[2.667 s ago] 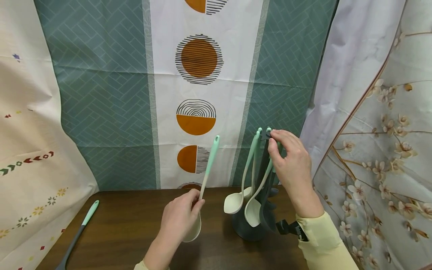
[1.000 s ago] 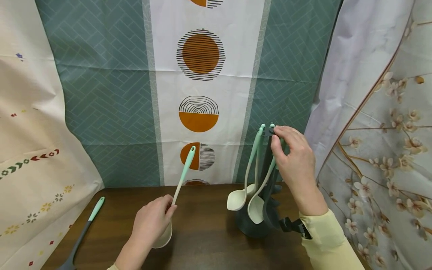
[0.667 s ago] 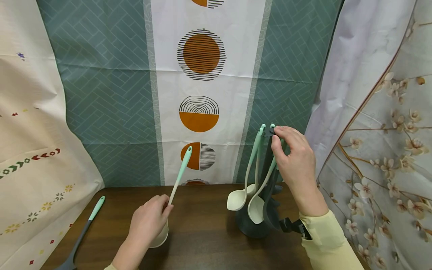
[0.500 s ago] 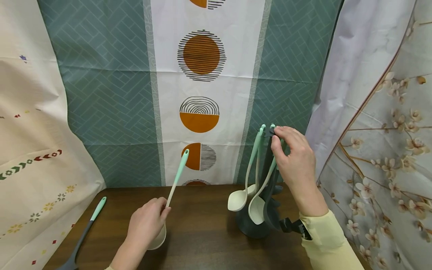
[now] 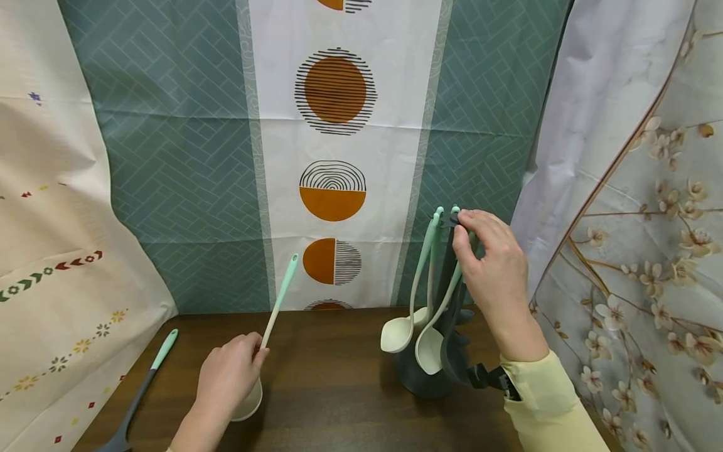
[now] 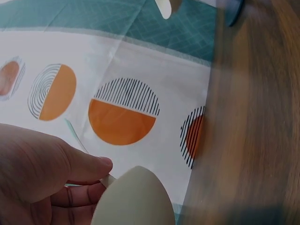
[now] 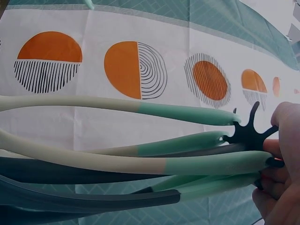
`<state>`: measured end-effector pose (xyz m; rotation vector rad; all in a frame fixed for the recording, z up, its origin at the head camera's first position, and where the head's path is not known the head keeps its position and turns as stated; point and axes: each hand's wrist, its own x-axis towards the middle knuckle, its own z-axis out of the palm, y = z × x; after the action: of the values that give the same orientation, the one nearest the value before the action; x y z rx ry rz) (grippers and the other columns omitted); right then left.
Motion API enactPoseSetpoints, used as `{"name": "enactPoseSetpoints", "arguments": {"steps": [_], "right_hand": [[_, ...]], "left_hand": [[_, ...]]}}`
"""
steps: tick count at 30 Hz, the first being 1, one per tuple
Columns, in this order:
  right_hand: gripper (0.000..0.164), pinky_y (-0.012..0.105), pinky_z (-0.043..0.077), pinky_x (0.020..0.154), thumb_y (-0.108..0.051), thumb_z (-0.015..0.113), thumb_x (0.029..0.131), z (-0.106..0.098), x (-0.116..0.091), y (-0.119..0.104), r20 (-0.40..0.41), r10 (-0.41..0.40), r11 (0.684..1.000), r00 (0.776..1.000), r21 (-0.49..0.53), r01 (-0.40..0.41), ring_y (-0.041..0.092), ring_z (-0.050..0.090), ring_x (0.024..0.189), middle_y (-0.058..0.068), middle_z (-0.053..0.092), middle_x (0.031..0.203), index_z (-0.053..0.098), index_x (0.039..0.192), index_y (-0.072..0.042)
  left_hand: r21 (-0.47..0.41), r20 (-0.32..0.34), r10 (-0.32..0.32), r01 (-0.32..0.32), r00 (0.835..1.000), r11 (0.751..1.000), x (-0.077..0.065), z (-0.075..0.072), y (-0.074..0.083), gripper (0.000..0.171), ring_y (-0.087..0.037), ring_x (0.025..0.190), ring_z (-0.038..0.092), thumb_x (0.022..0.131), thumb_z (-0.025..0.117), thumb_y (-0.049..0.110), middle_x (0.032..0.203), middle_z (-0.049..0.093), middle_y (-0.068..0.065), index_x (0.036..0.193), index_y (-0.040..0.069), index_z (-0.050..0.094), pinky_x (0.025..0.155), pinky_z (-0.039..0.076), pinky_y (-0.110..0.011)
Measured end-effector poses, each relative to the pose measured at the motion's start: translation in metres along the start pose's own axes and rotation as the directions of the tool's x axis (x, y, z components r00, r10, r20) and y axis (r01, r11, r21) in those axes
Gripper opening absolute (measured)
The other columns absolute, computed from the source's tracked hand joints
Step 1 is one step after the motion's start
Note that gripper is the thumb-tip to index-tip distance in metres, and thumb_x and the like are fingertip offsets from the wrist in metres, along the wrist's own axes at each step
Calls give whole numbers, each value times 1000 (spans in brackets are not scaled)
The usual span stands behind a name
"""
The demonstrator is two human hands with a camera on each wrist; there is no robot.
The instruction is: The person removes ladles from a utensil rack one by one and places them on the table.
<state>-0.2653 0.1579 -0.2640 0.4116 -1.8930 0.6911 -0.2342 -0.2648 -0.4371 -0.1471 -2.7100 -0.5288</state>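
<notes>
My left hand [image 5: 228, 373] pinches a cream spoon [image 5: 273, 320] by its shaft, low down near the bowl, with the mint-green handle pointing up and tilted right. In the left wrist view the spoon's bowl [image 6: 136, 201] is close beside my thumb. At the right, my right hand [image 5: 497, 276] holds the dark hooked top [image 7: 253, 133] of a utensil stand [image 5: 420, 383] between thumb and fingers. From the hooks hang cream spoons [image 5: 395, 334] with mint handles and a dark ladle [image 5: 454, 358]. Some dark utensils behind them are partly hidden.
A dark turner [image 5: 138, 392] with a mint handle lies at the left of the brown wooden table [image 5: 333, 389], its head cut off by the frame. Patterned curtains [image 5: 169, 157] hang behind the table and along both sides.
My left hand has moved left and slightly toward me, carrying the spoon away from the stand. My right hand keeps its hold on the stand's top.
</notes>
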Motion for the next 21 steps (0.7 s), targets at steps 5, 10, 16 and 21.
{"name": "enactPoseSetpoints", "arguments": {"steps": [5, 10, 16, 21], "right_hand": [[31, 56, 47, 116, -21, 65, 109, -1, 0, 0, 4, 6, 1000, 1000, -1, -6, 29, 63, 139, 7, 76, 137, 80, 132, -5], [31, 57, 48, 115, -21, 66, 109, -1, 0, -1, 5, 6, 1000, 1000, -1, -6, 28, 63, 139, 7, 76, 137, 80, 132, -6], [30, 57, 48, 115, -21, 65, 110, -1, 0, -1, 7, 12, 1000, 1000, 4, -12, 28, 63, 139, 6, 76, 137, 80, 132, -7], [30, 57, 48, 115, -21, 65, 110, -1, 0, -1, 10, 17, 1000, 1000, 5, -17, 27, 62, 140, 6, 76, 138, 80, 133, -8]], "left_hand": [[12, 13, -26, 26, 1000, 1000, 1, -3, -10, 13, -19, 59, 53, 99, 84, 17, 75, 60, 3, 97, 9, 73, 55, 47, -43], [23, 19, -68, 68, 997, 997, 2, -7, -24, 12, -20, 61, 57, 100, 83, 16, 76, 62, 1, 100, 7, 75, 53, 48, -44], [37, 12, -89, 89, 996, 995, 3, -7, -40, 13, -24, 61, 61, 100, 82, 16, 76, 63, -1, 98, 6, 74, 53, 50, -48], [59, -9, -94, 95, 995, 994, 4, -5, -52, 13, -32, 62, 65, 98, 83, 14, 75, 63, -4, 96, 6, 73, 53, 51, -53]]}}
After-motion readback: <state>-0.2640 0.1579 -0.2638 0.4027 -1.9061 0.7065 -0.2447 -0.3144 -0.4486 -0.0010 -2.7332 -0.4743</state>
